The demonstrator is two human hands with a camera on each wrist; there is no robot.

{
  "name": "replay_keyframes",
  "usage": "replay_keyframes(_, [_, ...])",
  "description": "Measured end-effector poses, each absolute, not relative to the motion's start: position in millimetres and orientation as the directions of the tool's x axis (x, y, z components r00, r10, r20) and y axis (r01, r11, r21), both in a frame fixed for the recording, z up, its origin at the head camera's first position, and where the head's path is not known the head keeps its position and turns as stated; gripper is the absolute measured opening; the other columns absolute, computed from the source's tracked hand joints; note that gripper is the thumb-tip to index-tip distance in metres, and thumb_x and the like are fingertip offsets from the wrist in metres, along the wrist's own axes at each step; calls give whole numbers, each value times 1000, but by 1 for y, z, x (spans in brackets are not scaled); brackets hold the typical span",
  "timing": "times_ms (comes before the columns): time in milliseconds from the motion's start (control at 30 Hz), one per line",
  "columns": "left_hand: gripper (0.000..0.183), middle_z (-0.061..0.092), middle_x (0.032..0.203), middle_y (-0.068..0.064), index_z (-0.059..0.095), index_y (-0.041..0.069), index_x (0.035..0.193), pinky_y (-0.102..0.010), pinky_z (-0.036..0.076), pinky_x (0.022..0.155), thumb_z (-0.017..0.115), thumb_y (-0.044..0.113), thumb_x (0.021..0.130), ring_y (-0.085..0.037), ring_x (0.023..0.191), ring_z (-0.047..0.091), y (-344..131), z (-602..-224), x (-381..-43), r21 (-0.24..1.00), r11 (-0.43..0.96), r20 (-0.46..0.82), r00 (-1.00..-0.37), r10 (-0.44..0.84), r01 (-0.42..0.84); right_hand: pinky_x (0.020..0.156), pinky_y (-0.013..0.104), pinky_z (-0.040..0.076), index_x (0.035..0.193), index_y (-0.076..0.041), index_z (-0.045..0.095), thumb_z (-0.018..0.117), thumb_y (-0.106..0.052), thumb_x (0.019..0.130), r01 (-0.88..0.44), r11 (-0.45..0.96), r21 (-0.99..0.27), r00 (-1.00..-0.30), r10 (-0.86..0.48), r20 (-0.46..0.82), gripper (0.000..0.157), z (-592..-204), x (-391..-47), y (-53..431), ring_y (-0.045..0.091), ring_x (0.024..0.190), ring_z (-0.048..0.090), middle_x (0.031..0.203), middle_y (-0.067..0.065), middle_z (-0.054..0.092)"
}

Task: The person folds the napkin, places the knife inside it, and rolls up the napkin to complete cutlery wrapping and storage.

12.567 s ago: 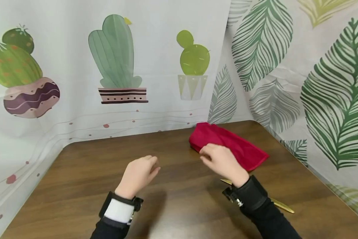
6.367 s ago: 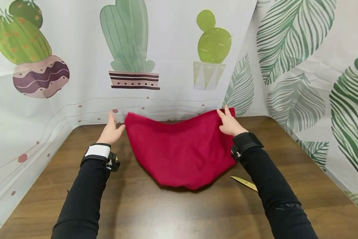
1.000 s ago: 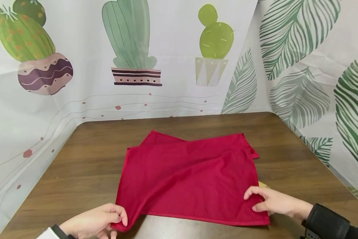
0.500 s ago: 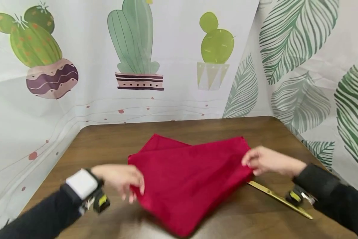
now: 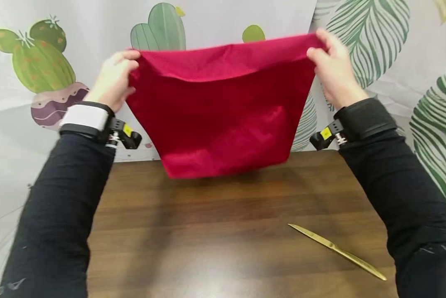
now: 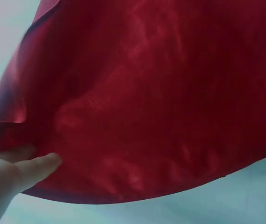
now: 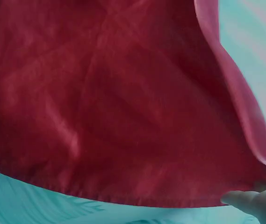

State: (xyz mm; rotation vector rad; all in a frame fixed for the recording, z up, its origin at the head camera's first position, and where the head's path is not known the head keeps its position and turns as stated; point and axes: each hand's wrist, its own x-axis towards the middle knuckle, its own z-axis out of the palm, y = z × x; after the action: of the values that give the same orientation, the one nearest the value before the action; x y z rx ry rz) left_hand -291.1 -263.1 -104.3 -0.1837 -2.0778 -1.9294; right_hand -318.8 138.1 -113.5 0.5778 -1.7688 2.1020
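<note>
A red cloth napkin (image 5: 223, 120) hangs spread between both hands, raised in front of the wall. My left hand (image 5: 114, 78) pinches its upper left corner, and my right hand (image 5: 334, 66) grips the upper right corner between thumb and fingers. The napkin's top sags a little and its lower edge hangs just over the back of the table. In the left wrist view the cloth (image 6: 137, 102) fills most of the picture, with part of the hand at lower left. The right wrist view shows the cloth (image 7: 123, 102) with a thumb at its hem.
A gold table knife (image 5: 334, 248) lies slantwise on the wooden table (image 5: 223, 231), right of the middle. Behind the table hangs a white curtain (image 5: 215, 20) printed with cacti, with leaf-patterned fabric (image 5: 431, 145) on the right.
The napkin, earlier lying folded over on the table, has been lifted up and away by both hands, which rose from the table's near part. The knife is now fully uncovered.
</note>
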Motion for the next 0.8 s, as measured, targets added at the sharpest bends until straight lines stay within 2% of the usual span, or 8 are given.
replay_keyframes(33, [29, 45, 109, 0, 53, 10, 117, -30, 30, 73, 46, 10, 89, -10, 88, 43, -267, -100, -283, 935, -11, 350, -930, -108, 353, 84, 19, 36, 135, -4, 33, 44, 2, 87, -506, -280, -816, -851, 10, 525, 49, -108, -313, 139, 11, 104, 44, 133, 7, 33])
replay_keyframes(133, [23, 49, 105, -7, 56, 1, 108, -26, 34, 67, 45, 0, 88, -14, 82, 49, -283, -103, -258, 853, -264, 465, -885, -8, 450, 70, 21, 42, 126, 1, 43, 50, 7, 84, -512, -435, -741, -834, 44, 550, 43, -109, -293, 150, 13, 89, 50, 121, 9, 42])
replay_keyframes(200, [22, 51, 107, -9, 57, -3, 106, -25, 38, 69, 43, -4, 89, -16, 83, 52, -294, -116, -240, 833, -312, 506, -857, 97, 456, 71, 22, 44, 121, 3, 48, 53, 8, 82, -499, -463, -732, -836, 34, 548, 39, -121, -281, 162, 14, 92, 51, 120, 10, 43])
replay_keyframes(267, [24, 52, 110, -9, 57, -5, 108, -22, 41, 76, 41, -6, 89, -16, 90, 52, -304, -136, -222, 856, -234, 508, -836, 207, 462, 70, 19, 46, 117, 5, 52, 56, 8, 80, -489, -440, -753, -839, 0, 544, 36, -141, -270, 176, 15, 90, 53, 120, 12, 45])
replay_keyframes(367, [25, 54, 113, -3, 57, 0, 112, -18, 37, 83, 43, -1, 91, -11, 100, 48, -313, -170, -193, 853, 156, 438, -846, 305, 498, 71, 16, 46, 113, 4, 57, 57, 5, 81, -468, -304, -829, -856, -74, 511, 32, -178, -255, 195, 12, 84, 56, 116, 11, 50])
replay_keyframes(500, [22, 58, 107, 5, 59, 5, 109, -14, 35, 79, 46, 7, 91, -4, 100, 47, -315, -222, -162, 704, 557, 280, -893, 353, 441, 71, 13, 43, 115, -5, 59, 55, -7, 87, -432, 173, -885, -899, -156, 408, 28, -235, -234, 212, 2, 82, 54, 105, -9, 59])
replay_keyframes(600, [19, 61, 97, 1, 59, 0, 103, -19, 42, 76, 47, 5, 90, -4, 91, 52, -313, -264, -148, 756, 559, 112, -910, 400, 339, 70, 13, 42, 110, -2, 61, 53, -12, 89, -392, 436, -810, -920, -206, 334, 25, -278, -221, 218, -3, 85, 54, 97, -20, 60])
replay_keyframes(800, [18, 54, 88, -7, 54, -11, 97, -33, 49, 70, 43, -1, 87, -10, 78, 54, -310, -326, -132, 904, 426, -226, -865, 447, -15, 59, 23, 49, 94, 17, 57, 51, 1, 86, -280, 383, -880, -932, -327, 154, 19, -341, -203, 218, 4, 70, 59, 82, -3, 63])
